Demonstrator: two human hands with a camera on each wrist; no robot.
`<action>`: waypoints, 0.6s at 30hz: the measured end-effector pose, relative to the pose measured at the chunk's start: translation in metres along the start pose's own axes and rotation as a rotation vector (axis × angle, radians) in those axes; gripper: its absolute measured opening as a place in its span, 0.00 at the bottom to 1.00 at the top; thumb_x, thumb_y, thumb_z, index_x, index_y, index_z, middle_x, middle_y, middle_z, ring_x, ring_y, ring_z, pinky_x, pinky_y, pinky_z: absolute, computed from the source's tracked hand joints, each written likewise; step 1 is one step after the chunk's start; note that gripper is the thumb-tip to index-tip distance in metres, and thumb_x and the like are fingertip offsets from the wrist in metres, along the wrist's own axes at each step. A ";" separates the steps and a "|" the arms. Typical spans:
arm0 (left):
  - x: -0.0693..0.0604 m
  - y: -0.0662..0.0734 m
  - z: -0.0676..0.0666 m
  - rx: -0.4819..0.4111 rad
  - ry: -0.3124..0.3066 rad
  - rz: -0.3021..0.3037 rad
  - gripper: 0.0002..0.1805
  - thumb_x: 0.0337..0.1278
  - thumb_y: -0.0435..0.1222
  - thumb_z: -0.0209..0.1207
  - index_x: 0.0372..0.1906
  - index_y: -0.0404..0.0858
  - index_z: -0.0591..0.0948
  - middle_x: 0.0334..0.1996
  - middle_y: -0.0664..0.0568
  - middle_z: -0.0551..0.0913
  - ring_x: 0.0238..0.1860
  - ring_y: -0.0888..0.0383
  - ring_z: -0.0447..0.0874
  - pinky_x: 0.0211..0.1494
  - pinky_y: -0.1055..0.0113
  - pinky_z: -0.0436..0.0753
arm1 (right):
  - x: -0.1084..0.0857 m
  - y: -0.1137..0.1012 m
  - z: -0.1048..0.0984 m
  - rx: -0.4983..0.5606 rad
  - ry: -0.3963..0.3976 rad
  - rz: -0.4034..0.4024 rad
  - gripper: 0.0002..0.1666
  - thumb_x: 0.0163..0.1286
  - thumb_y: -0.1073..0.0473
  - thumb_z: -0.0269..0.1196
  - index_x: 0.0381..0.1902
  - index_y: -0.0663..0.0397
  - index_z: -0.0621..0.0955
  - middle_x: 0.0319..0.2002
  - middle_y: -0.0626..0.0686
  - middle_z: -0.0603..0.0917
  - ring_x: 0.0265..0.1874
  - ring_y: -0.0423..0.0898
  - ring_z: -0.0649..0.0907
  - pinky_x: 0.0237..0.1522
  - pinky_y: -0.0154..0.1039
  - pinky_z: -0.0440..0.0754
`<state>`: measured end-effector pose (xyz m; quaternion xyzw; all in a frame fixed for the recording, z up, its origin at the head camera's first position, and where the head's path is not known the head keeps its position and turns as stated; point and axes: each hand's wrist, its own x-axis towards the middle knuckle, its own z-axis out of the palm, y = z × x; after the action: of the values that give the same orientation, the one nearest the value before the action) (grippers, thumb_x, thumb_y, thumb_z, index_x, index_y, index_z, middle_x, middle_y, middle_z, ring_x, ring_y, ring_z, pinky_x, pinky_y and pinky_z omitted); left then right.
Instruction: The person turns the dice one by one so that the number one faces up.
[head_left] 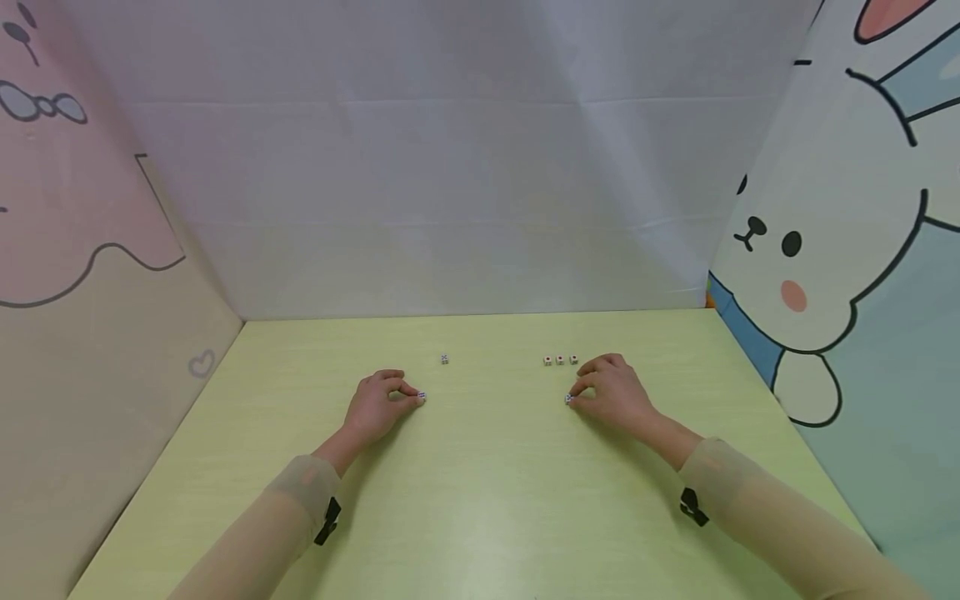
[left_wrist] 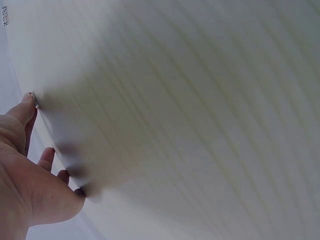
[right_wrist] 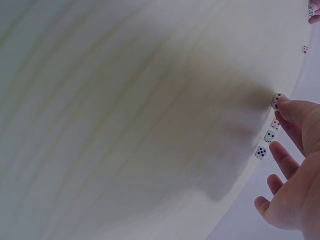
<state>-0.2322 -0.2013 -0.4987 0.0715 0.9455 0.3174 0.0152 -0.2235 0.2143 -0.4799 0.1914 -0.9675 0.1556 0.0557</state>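
My left hand [head_left: 381,407] pinches a small white die [head_left: 422,397] between thumb and fingertips, low over the table. In the left wrist view that die [left_wrist: 34,100] is mostly covered by the fingertips. Across from it, my right hand [head_left: 613,392] pinches another die [head_left: 568,400]; red and dark pips show on this die [right_wrist: 276,101] in the right wrist view. Just beyond the right hand stand three dice in a row, the middle die [head_left: 560,360] showing a red pip on its near face. A lone die [head_left: 445,359] sits farther back, right of the left hand.
The pale yellow-green table [head_left: 480,500] ends at a white cloth backdrop [head_left: 465,192]. Cartoon-printed panels flank it, a pink and cream panel [head_left: 97,333] at left and a rabbit panel [head_left: 885,350] at right. Dark clips hang at both sleeve cuffs.
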 end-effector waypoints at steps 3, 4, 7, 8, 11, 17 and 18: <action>0.000 0.000 0.000 -0.001 0.001 -0.002 0.08 0.65 0.45 0.68 0.39 0.45 0.89 0.69 0.40 0.74 0.71 0.30 0.62 0.73 0.38 0.62 | 0.000 0.000 0.000 -0.017 0.002 -0.006 0.05 0.61 0.52 0.76 0.34 0.43 0.92 0.51 0.54 0.85 0.60 0.63 0.73 0.60 0.63 0.72; 0.000 0.001 0.000 -0.002 0.000 -0.003 0.08 0.65 0.45 0.68 0.39 0.45 0.89 0.69 0.40 0.74 0.71 0.30 0.62 0.73 0.38 0.62 | 0.000 0.000 0.000 -0.026 0.003 -0.009 0.05 0.62 0.52 0.76 0.34 0.43 0.92 0.51 0.54 0.85 0.60 0.63 0.73 0.60 0.62 0.73; 0.000 0.001 -0.001 -0.004 0.003 -0.003 0.08 0.65 0.45 0.68 0.39 0.45 0.89 0.69 0.40 0.74 0.71 0.30 0.62 0.73 0.38 0.62 | 0.000 -0.001 0.001 -0.043 0.003 -0.011 0.04 0.62 0.52 0.76 0.34 0.43 0.92 0.50 0.53 0.85 0.60 0.63 0.73 0.60 0.62 0.73; 0.000 0.001 -0.001 -0.003 0.002 -0.003 0.08 0.65 0.45 0.68 0.38 0.45 0.89 0.69 0.40 0.74 0.71 0.30 0.62 0.73 0.38 0.62 | 0.000 -0.001 0.002 -0.049 0.005 -0.014 0.04 0.62 0.52 0.75 0.34 0.43 0.92 0.50 0.53 0.85 0.60 0.63 0.73 0.59 0.62 0.73; 0.000 0.001 0.000 -0.002 0.005 -0.005 0.08 0.65 0.45 0.69 0.38 0.45 0.89 0.69 0.40 0.74 0.71 0.30 0.62 0.73 0.38 0.62 | -0.001 -0.002 0.003 -0.060 0.011 -0.019 0.04 0.63 0.52 0.75 0.34 0.43 0.92 0.50 0.53 0.85 0.60 0.63 0.73 0.59 0.62 0.74; 0.000 -0.001 0.001 0.007 0.004 -0.005 0.08 0.65 0.45 0.68 0.39 0.45 0.89 0.69 0.40 0.74 0.71 0.30 0.62 0.73 0.38 0.62 | -0.002 -0.002 0.004 -0.032 0.024 0.002 0.04 0.64 0.52 0.75 0.34 0.44 0.91 0.52 0.55 0.85 0.61 0.63 0.73 0.61 0.63 0.73; 0.000 -0.001 0.002 0.007 0.005 -0.003 0.08 0.65 0.45 0.68 0.39 0.45 0.89 0.69 0.40 0.74 0.71 0.30 0.62 0.73 0.38 0.62 | -0.002 -0.002 0.003 -0.018 0.030 0.008 0.04 0.64 0.52 0.74 0.35 0.44 0.91 0.52 0.55 0.85 0.61 0.64 0.72 0.61 0.63 0.72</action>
<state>-0.2324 -0.2009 -0.5004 0.0693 0.9467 0.3143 0.0131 -0.2208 0.2124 -0.4828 0.1846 -0.9687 0.1499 0.0712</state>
